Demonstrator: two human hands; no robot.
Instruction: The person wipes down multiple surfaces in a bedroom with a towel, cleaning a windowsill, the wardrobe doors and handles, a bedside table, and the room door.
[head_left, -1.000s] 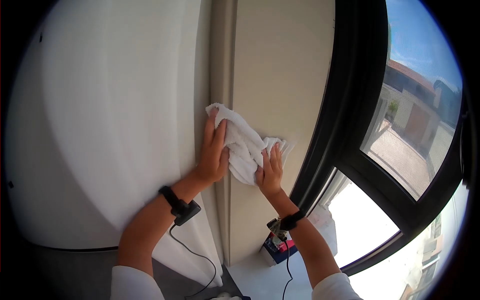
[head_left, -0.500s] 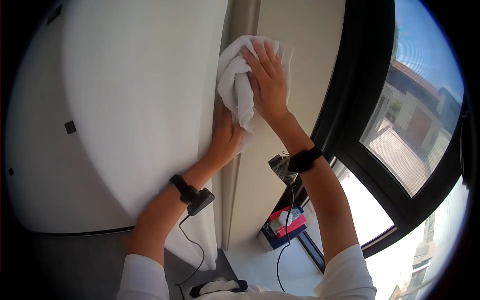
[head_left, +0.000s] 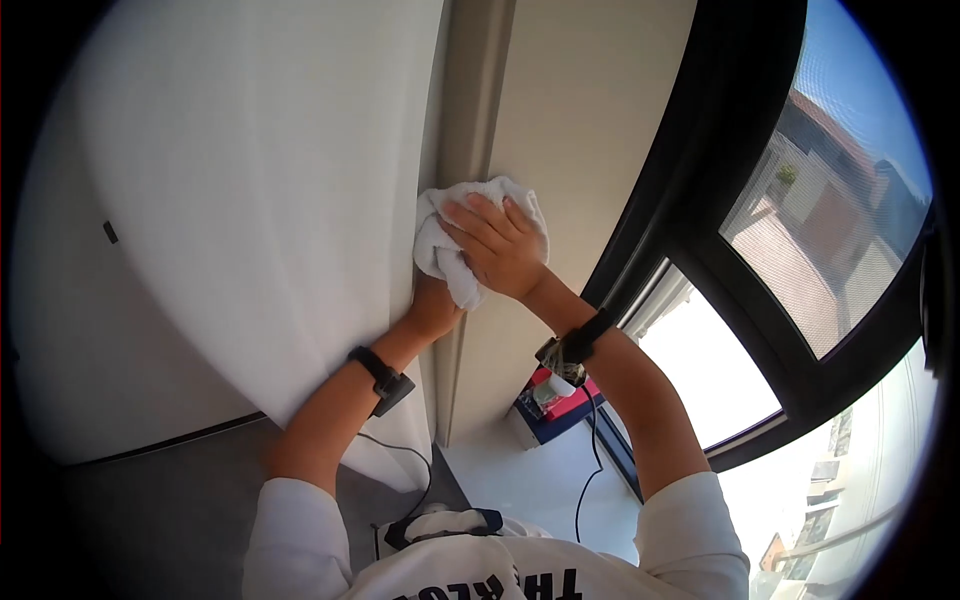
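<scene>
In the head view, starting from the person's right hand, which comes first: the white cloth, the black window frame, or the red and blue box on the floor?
From the right hand:
1. White cloth, directly under the palm, against the wall.
2. Black window frame, to the right.
3. Red and blue box, down on the floor.

A white curtain (head_left: 250, 200) hung on the left. A big window with a black frame (head_left: 700, 200) stood on the right. A red and blue box (head_left: 555, 405) sat on the floor.
</scene>
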